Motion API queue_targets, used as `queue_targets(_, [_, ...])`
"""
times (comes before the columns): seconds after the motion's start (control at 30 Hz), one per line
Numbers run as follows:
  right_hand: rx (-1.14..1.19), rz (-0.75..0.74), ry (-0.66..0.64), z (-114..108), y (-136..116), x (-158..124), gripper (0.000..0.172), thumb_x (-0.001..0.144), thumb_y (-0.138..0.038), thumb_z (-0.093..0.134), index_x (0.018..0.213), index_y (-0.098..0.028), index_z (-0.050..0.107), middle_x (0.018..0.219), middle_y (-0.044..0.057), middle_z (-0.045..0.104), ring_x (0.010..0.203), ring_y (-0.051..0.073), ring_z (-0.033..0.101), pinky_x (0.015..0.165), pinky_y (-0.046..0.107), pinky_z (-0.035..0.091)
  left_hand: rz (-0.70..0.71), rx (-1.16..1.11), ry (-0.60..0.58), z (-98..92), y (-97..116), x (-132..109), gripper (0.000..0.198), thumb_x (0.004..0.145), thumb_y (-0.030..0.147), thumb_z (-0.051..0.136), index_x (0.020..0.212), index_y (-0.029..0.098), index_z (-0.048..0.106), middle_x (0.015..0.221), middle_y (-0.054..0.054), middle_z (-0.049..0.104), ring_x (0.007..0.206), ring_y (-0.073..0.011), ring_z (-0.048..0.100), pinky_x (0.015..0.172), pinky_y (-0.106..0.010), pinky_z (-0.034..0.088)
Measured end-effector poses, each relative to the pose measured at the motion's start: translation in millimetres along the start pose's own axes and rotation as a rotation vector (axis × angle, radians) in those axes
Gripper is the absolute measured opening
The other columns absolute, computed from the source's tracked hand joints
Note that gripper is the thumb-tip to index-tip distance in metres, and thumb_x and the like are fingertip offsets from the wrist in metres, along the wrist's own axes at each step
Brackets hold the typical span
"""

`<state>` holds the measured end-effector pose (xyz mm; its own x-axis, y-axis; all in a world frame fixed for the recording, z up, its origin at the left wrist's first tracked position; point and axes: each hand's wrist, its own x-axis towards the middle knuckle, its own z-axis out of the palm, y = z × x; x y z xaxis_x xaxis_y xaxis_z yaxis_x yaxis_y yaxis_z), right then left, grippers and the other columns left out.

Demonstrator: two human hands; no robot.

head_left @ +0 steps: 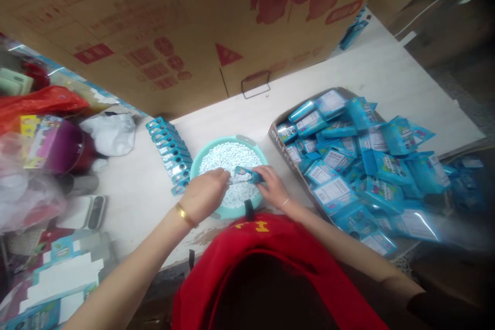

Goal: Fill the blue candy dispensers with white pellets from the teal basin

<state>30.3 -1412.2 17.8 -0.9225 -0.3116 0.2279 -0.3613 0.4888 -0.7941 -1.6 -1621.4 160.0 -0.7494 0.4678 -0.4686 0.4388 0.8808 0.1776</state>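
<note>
A round mint-green basin [196, 161] filled with small white pellets [228, 154] sits on the table in front of me. Over the pellets, my right hand [274, 188] grips a small blue box [249, 175], tilted with one end toward my left hand. My left hand [207, 191], with a gold bracelet at its wrist, is closed near that end of the box. Its fingertips pinch something whitish that I cannot make out. Left of the basin stands a neat row of small blue boxes [170, 149] with their ends facing up.
A large cardboard carton [185, 26] rises behind the basin. To the right, a shallow carton [288, 152] is heaped with blue packages [340, 165]. On the left are a purple container [69, 147], a white bag [112, 131], a white device [81, 211] and flattened boxes [64, 278].
</note>
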Motion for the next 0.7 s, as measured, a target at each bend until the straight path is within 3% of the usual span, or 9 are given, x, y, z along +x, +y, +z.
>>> queue_targets(0.17, [0.013,-0.003,-0.001,1.5,0.7,-2.3,0.041,0.084,-0.014,0.048,0.124,-0.023,0.049,0.114,0.010,0.058,0.110,0.025,0.052,0.095,0.046,0.046,-0.026,0.222,-0.031,-29.0,35.5,-2.0,0.022,0.088,0.009,0.036,0.094,0.015,0.056,0.087,-0.010,0.059,0.079,-0.0236,0.059,0.059,-0.031,0.043])
queue_targets(0.23, [0.018,0.005,0.007,0.8,2.9,-3.1,0.040,0.084,-0.015,0.048,0.123,-0.022,0.050,0.114,0.011,0.058,0.109,0.025,0.052,0.095,0.046,0.046,-0.036,0.216,-0.003,-31.0,32.3,-3.8,0.021,0.089,0.010,0.036,0.094,0.015,0.056,0.086,-0.009,0.059,0.079,-0.0234,0.059,0.060,-0.031,0.043])
queue_targets(0.3, [0.014,0.029,0.017,-1.6,5.8,-4.1,0.039,0.085,-0.016,0.049,0.123,-0.023,0.050,0.113,0.010,0.058,0.109,0.025,0.052,0.094,0.046,0.046,-0.085,0.156,0.047,-20.1,14.0,-4.1,0.017,0.091,0.018,0.038,0.095,0.016,0.055,0.088,-0.009,0.059,0.077,-0.0222,0.058,0.059,-0.030,0.042])
queue_targets(0.4, [0.012,0.088,0.058,-9.4,10.0,-6.3,0.038,0.085,-0.019,0.050,0.123,-0.024,0.050,0.114,0.009,0.058,0.108,0.025,0.053,0.094,0.046,0.046,-0.187,0.005,0.082,26.7,-30.2,2.3,0.016,0.091,0.027,0.041,0.096,0.019,0.053,0.092,-0.007,0.059,0.078,-0.0194,0.058,0.060,-0.027,0.041])
queue_targets(0.5, [0.016,0.142,0.117,-21.1,11.6,-7.0,0.036,0.085,-0.021,0.052,0.121,-0.024,0.050,0.114,0.009,0.057,0.107,0.025,0.053,0.094,0.044,0.046,-0.250,-0.196,-0.020,98.2,-61.4,20.4,0.010,0.087,0.023,0.045,0.090,0.018,0.054,0.089,-0.007,0.058,0.081,-0.0197,0.058,0.068,-0.029,0.044])
queue_targets(0.6, [-0.011,0.166,0.140,-31.8,9.4,-4.3,0.033,0.085,-0.022,0.053,0.118,-0.023,0.051,0.112,0.009,0.058,0.106,0.025,0.054,0.093,0.043,0.046,-0.222,-0.374,-0.041,161.2,-54.8,48.3,0.011,0.086,0.020,0.047,0.091,0.018,0.056,0.093,-0.009,0.061,0.091,-0.0218,0.059,0.080,-0.033,0.045])
queue_targets(0.7, [-0.039,0.186,0.156,-37.4,5.5,-0.7,0.031,0.085,-0.025,0.055,0.116,-0.022,0.052,0.109,0.009,0.059,0.103,0.025,0.055,0.092,0.043,0.046,-0.178,-0.463,0.013,194.5,-25.6,75.3,0.018,0.087,0.018,0.045,0.102,0.018,0.055,0.104,-0.010,0.061,0.100,-0.0215,0.057,0.088,-0.034,0.044])
